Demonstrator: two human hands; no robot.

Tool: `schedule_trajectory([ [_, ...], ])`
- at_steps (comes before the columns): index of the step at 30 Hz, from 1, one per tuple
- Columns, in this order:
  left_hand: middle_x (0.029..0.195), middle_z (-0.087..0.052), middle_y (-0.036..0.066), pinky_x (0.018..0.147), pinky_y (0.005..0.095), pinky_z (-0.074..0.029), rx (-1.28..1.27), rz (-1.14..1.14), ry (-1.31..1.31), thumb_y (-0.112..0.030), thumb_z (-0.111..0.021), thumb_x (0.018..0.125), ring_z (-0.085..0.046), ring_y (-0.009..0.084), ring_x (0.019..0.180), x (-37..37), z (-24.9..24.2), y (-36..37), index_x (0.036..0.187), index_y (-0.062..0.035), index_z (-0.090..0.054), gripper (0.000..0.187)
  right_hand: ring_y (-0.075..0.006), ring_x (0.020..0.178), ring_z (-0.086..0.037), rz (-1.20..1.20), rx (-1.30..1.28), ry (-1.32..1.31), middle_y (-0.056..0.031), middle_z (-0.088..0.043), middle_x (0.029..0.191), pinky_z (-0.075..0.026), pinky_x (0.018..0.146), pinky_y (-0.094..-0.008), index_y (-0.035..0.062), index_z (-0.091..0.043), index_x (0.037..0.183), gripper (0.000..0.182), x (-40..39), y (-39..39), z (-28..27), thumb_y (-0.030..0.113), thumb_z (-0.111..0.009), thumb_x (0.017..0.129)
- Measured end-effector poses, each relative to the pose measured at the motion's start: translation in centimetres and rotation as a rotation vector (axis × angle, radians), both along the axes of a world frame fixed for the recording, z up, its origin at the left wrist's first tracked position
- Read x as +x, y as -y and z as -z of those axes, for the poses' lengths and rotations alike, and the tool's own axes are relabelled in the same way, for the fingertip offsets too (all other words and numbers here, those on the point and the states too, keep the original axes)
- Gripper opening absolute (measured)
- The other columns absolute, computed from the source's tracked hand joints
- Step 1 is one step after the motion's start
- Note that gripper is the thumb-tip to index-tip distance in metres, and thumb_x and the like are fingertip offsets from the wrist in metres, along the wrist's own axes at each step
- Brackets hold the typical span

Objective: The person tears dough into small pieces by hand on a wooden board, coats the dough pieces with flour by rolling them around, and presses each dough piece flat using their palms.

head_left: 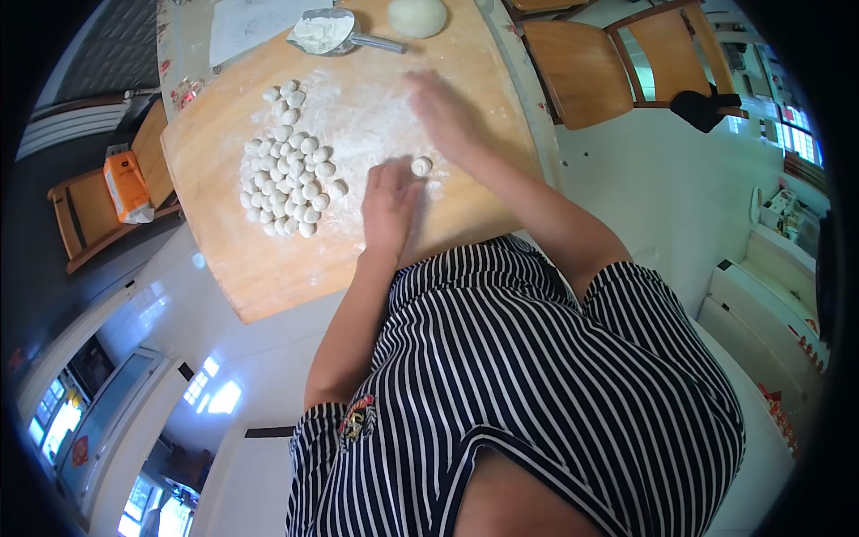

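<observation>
Striped shirt closest, left hand flat, grip spread beside a dough piece, right hand blurred, grip unclear, floured wooden board, dough pile.

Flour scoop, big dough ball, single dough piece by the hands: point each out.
flour scoop (324, 32), head view, on its flour-filled bowl.
big dough ball (417, 15), head view, its middle.
single dough piece (421, 166), head view, its top.

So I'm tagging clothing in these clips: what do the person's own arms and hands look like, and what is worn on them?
Both arms are bare from the short sleeves down, with no gloves, watch or rings visible on the left hand or the motion-blurred right hand. The shirt is dark with thin white stripes, and a small red-and-yellow emblem sits near the left sleeve.
</observation>
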State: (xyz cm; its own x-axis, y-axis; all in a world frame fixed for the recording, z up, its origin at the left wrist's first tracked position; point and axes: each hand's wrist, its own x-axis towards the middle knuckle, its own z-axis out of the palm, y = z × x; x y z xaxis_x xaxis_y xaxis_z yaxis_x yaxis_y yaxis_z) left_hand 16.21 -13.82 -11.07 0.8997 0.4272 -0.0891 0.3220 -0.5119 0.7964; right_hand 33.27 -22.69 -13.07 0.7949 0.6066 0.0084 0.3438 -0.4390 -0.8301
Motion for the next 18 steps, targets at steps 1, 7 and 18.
schedule_trajectory([
  [1, 0.111, -0.065, 0.013, 0.081, 0.0376, -0.056, -0.009, -0.068, -0.008, -0.008, -0.075, 0.09, -0.066, 0.027, 0.087, -1.5, 0.2, -0.9, 0.122, -0.0074, -0.07, 0.033, -0.0394, 0.157, -0.025, -0.117, -0.128, 0.179, -0.0193, -0.038, 0.165, -0.02, 0.129, -0.0512, 0.018, -0.047, 0.157, 0.053, -1.6, -0.8, -0.2, 0.044, -0.04, 0.111],
  [7, 0.107, -0.063, 0.011, 0.075, 0.0348, -0.054, 0.078, -0.357, -0.153, -0.008, -0.073, 0.092, -0.061, 0.021, 0.08, -7.6, -0.9, -5.2, 0.118, -0.0039, -0.069, 0.027, -0.0326, 0.157, -0.025, -0.455, -0.441, 0.609, -0.0079, -0.035, 0.169, -0.016, 0.128, -0.0587, 0.0265, -0.043, 0.161, 0.065, -5.8, -1.8, 1.3, 0.059, -0.045, 0.105],
  [18, 0.129, -0.063, 0.013, 0.079, 0.0386, -0.057, 0.286, -0.227, -0.145, -0.007, -0.07, 0.092, -0.067, 0.0271, 0.087, -5.2, 0.1, -6.2, 0.132, -0.0145, -0.066, 0.041, -0.0352, 0.157, -0.024, -0.464, -0.403, 0.581, -0.0084, -0.035, 0.168, -0.017, 0.126, -0.0621, 0.0278, -0.046, 0.159, 0.064, -5.6, -2.0, 1.4, 0.054, -0.055, 0.101],
])
